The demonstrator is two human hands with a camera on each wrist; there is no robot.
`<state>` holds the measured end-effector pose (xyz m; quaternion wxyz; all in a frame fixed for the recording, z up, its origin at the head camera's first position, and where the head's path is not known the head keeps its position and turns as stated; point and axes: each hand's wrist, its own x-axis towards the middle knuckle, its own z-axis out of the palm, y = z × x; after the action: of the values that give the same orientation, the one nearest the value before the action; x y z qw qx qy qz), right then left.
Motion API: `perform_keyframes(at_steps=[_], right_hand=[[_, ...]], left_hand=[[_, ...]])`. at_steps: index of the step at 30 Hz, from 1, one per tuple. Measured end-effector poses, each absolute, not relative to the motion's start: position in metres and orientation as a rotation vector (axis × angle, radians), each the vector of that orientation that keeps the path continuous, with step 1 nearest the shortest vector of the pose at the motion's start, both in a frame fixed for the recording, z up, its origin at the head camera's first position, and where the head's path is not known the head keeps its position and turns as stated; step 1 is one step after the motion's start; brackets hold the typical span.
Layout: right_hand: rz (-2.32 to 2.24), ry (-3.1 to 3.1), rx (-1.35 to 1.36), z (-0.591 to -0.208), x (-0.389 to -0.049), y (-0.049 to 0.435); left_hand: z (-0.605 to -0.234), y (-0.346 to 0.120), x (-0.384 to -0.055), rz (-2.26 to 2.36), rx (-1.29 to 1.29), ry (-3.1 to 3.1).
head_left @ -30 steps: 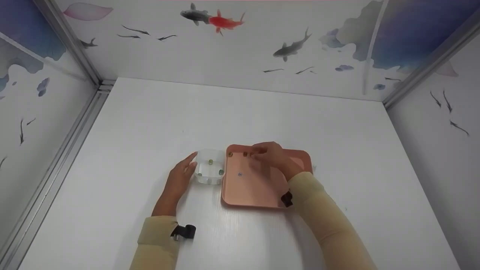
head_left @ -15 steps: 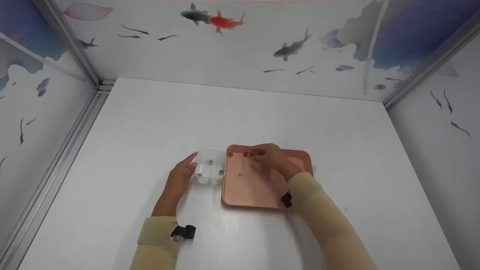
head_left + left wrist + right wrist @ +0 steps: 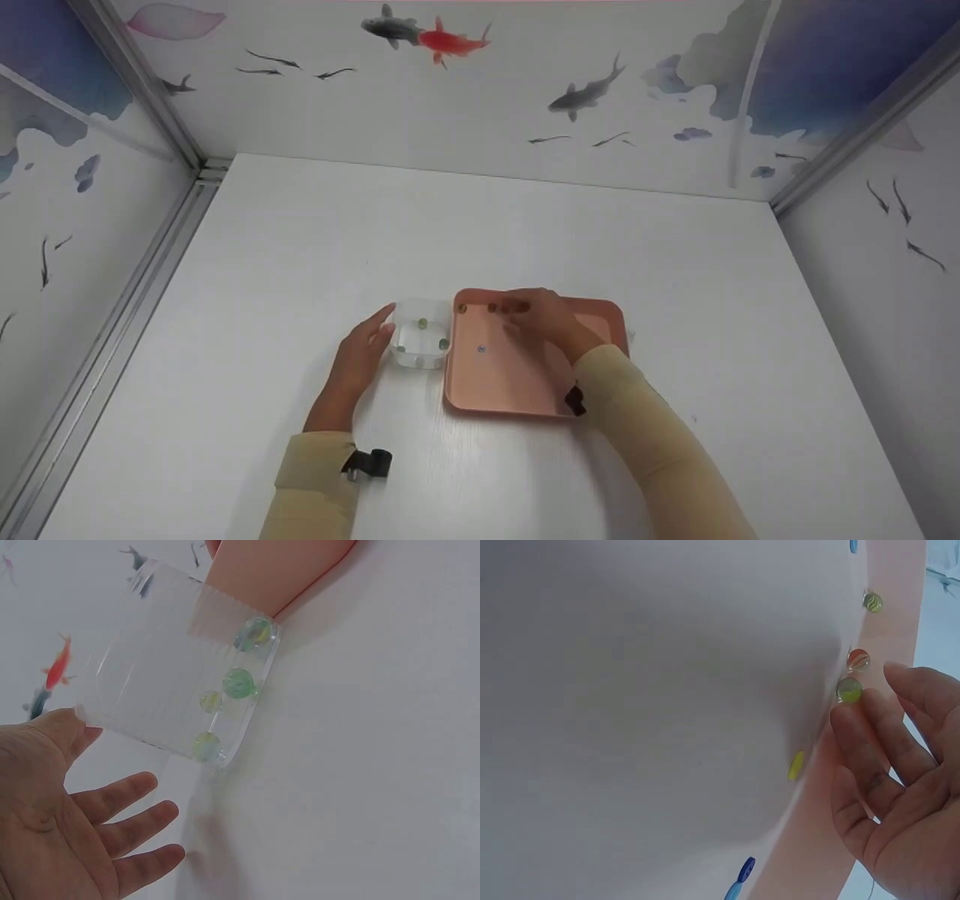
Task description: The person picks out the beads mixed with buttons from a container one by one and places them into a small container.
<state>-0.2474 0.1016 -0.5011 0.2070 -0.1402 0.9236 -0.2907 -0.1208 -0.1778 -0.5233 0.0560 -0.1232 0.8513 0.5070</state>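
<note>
My left hand (image 3: 360,356) touches the left side of a clear square plastic box (image 3: 421,361) with thumb and index finger; its other fingers (image 3: 142,829) stretch out apart from the wall in the left wrist view. Several greenish glass marbles (image 3: 239,682) lie in the box. Over the far edge of a salmon-pink tray (image 3: 502,390), my right hand (image 3: 544,319) has loosely bent fingers. Its fingertips are right at a green-yellow marble (image 3: 848,690), the thumb apart from it. An orange-striped marble (image 3: 859,658) and a green-striped marble (image 3: 874,602) lie along the same edge.
Small buttons lie in the tray: a yellow button (image 3: 796,765), a purple button (image 3: 746,868) and a pale blue button (image 3: 481,349). The box stands against the tray's left edge on a white table (image 3: 480,232). Walls with painted fish (image 3: 585,97) enclose the table.
My right hand has shifted only slightly at the far edge, and the marble by its fingertips no longer shows in the head view. The left hand and box have stayed in place.
</note>
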Motion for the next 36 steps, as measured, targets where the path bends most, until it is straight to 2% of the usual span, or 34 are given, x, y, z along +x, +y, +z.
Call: perform_keyframes(at_steps=[36], right_hand=[[-0.836,2.572,-0.376,-0.5061,-0.2440,0.0982]], left_hand=[[-0.5222,-0.1778,-0.1202,1.555,-0.375,2.555]])
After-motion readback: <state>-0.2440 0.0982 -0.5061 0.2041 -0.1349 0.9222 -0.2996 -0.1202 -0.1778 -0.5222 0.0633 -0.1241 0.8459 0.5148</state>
